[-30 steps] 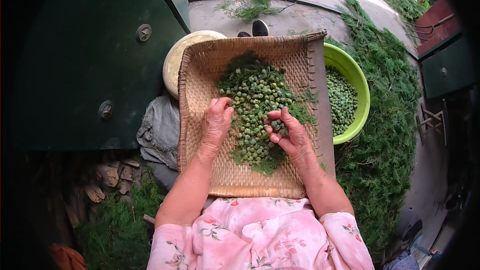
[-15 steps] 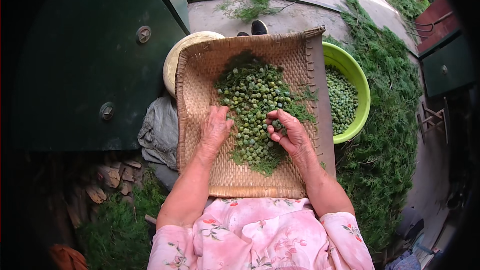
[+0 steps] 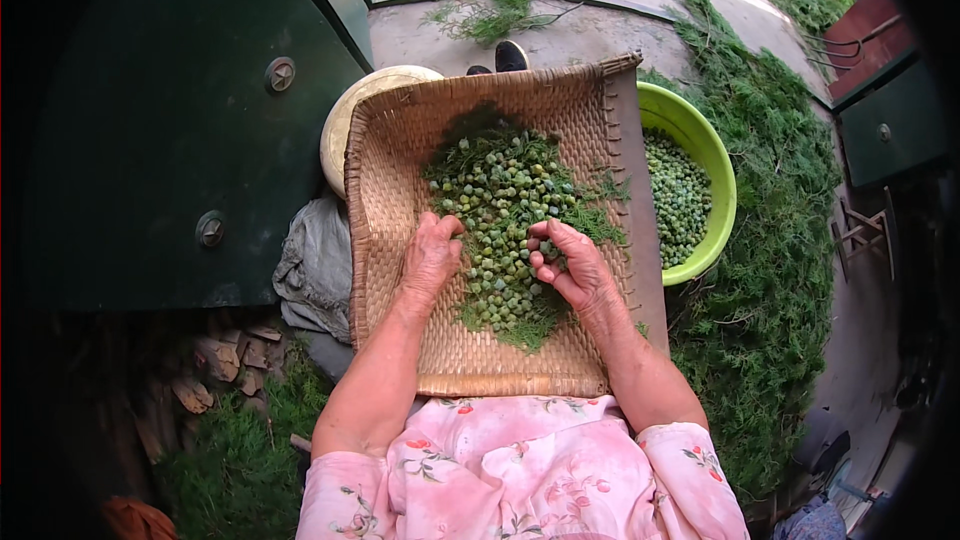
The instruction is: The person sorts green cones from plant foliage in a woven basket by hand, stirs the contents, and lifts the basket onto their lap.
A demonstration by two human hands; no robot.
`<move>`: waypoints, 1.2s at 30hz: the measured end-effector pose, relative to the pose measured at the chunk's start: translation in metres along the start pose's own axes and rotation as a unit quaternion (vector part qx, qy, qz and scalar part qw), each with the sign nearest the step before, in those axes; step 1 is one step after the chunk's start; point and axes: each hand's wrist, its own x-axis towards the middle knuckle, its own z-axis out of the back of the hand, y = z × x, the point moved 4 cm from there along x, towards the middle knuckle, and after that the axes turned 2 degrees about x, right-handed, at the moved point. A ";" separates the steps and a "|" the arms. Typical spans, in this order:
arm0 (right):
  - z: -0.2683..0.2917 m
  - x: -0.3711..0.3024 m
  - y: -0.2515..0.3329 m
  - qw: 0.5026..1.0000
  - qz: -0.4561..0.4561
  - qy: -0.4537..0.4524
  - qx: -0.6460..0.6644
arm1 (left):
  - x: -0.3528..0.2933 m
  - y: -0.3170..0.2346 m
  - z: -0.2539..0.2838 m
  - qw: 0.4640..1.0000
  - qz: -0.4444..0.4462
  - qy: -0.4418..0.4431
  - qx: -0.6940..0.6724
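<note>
Across my lap rests a woven winnowing basket (image 3: 500, 376) holding a heap of round green conifer cones (image 3: 500, 175) mixed with feathery sprigs (image 3: 600, 224). At the heap's left edge is my left hand (image 3: 432, 256), its fingers curled inward and touching the cones; whatever lies under the fingertips is hidden. My right hand (image 3: 574, 268) is over the heap's right side, thumb and fingers closed around a few green cones (image 3: 547, 249) that show in the cupped palm.
Right of the basket stands a lime-green tub (image 3: 722, 210) of cones. Cut conifer branches (image 3: 760, 340) cover the floor beyond it. On the left are a dark green metal door (image 3: 150, 140), a pale round lid-like object (image 3: 337, 140), a grey sack (image 3: 312, 260) and split firewood (image 3: 215, 360).
My hands keep nearly the same pose, with the left fingertips drawn in slightly; a green cone seen beside them before no longer shows. The whole view has shifted a little.
</note>
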 end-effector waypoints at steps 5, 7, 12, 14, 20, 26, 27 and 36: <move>-0.002 -0.001 0.000 1.000 0.001 0.005 0.003 | 0.002 0.012 -0.002 0.996 -0.062 -0.062 -0.006; -0.002 -0.001 0.000 1.000 0.004 0.008 0.004 | 0.007 0.018 -0.002 0.994 0.019 -0.022 -0.104; -0.010 -0.006 -0.001 0.999 0.005 0.016 -0.029 | 0.000 -0.011 0.010 0.766 0.174 0.114 -0.609; -0.013 -0.006 -0.003 0.999 0.002 0.015 -0.044 | -0.002 -0.022 0.015 0.758 0.164 0.131 -0.618; -0.025 -0.006 -0.018 0.999 -0.026 0.029 -0.017 | -0.011 -0.051 0.014 0.813 0.081 0.164 -0.552; -0.026 -0.008 -0.018 0.999 -0.031 0.030 0.019 | -0.018 -0.083 0.013 0.910 -0.129 0.142 -0.367; -0.024 -0.009 -0.017 0.999 -0.027 0.029 0.021 | -0.018 -0.083 0.012 0.909 -0.131 0.143 -0.368; 0.010 -0.007 0.046 0.984 0.106 -0.060 0.130 | -0.003 -0.014 0.016 0.915 0.069 -0.097 -0.385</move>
